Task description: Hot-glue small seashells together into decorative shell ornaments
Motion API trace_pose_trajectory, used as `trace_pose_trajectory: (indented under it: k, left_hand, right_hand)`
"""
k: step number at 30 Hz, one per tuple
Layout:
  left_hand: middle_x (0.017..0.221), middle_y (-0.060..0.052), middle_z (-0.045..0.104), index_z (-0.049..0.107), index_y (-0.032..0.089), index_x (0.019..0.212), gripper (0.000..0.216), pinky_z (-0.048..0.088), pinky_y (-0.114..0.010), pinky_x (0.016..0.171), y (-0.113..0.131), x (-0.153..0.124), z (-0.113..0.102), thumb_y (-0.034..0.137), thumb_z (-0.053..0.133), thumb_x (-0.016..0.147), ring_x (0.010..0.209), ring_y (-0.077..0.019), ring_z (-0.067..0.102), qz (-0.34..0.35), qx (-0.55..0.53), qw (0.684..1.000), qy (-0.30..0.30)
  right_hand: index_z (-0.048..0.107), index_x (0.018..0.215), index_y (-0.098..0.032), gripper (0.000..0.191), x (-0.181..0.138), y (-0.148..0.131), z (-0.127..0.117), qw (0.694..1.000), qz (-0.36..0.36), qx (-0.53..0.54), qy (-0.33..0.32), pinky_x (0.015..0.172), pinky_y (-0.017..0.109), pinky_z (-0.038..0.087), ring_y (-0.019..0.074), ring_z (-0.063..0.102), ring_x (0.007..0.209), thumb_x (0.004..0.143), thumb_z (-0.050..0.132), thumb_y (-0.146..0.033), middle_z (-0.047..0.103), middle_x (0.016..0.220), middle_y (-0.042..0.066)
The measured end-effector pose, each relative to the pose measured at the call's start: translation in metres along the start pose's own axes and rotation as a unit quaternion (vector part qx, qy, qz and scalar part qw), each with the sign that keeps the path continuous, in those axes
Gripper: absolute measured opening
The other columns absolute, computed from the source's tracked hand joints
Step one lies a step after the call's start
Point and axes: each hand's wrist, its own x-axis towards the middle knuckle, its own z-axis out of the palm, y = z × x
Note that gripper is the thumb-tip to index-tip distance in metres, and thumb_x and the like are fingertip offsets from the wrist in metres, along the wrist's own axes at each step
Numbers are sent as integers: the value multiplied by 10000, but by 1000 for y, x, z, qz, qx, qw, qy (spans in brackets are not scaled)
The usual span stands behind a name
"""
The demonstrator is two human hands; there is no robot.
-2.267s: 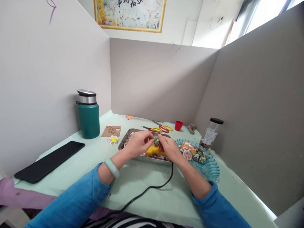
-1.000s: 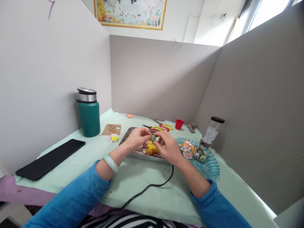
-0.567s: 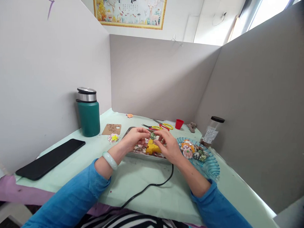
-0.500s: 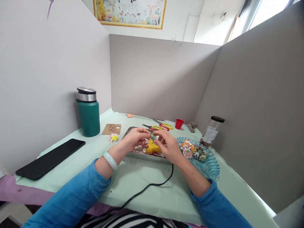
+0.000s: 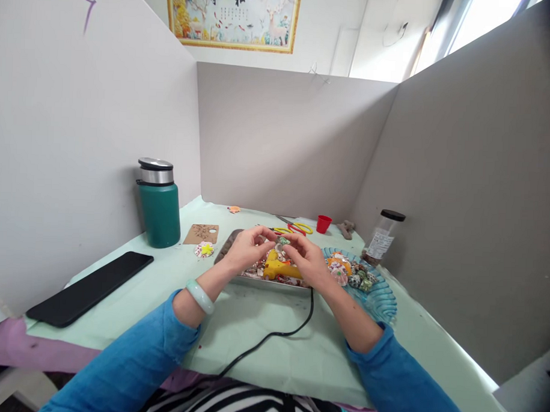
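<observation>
— How do you keep that little piece steady?

— I pinch it from both sides. My left hand [image 5: 245, 251] and right hand [image 5: 305, 259] are close together above the metal tray [image 5: 229, 250], fingertips closed on the small green shell [image 5: 283, 240] between them. I judge the trick is a light, even squeeze with the wrists low, so it cannot twist or pop out over the tray.

— Anything to watch for?

— The yellow glue gun [image 5: 279, 268] lies in the tray just under my hands, its black cord [image 5: 270, 336] running near across the worktop [image 5: 262, 326]. I would keep my fingers off its tip, in case it is hot.

— What does the shell look like?

— Small, rounded, mottled green with pale flecks; too small to see more. It sits in the air, touching only my fingertips. More coloured shells lie on the blue glass plate [image 5: 382, 300] to the right, and a green flask [image 5: 158, 205] stands far left.
</observation>
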Motion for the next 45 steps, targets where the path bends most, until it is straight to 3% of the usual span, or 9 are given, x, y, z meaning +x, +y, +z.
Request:
trace_pose_trajectory:
  k: [4,7,15,33,45]
  left_hand:
    - [795,-30,633,626,167,844,154,431,-208,534,5,-3,3,301,569,793,563,-90,530,105,101,989,37]
    - [783,-32,632,630,163,823,139,425,-208,551,6,-4,3,275,549,809,569,-90,511,141,131,980,49]
    - [748,-21,640,627,159,811,93,421,-205,562,3,-4,4,232,570,802,577,-90,514,181,159,969,50]
    - [727,-19,620,614,164,788,81,410,-220,583,-1,-5,5,179,538,814,596,-97,515,237,198,950,48]
    - [778,-39,641,622,171,806,104,435,-238,616,0,-6,5,191,525,839,661,-119,550,262,204,942,55]
  right_hand:
    - [600,1061,-172,349,1,-3,-1,998,43,54,-7,587,253,470,129,561,624,810,552,-410,585,683,-6]
    - [612,1022,-164,354,1,-5,-2,994,61,84,-27,573,249,452,117,534,570,812,543,-441,571,614,-21]
    - [613,949,-175,336,2,-2,-2,984,90,153,-35,554,249,421,110,504,522,787,576,-467,567,561,-30]
    - [617,760,-167,294,2,-2,-4,982,100,151,-46,560,232,412,93,512,499,763,621,-462,579,534,-31]
    - [638,832,-179,284,3,1,-6,976,111,178,-53,572,238,420,102,532,528,746,642,-450,598,562,-25]
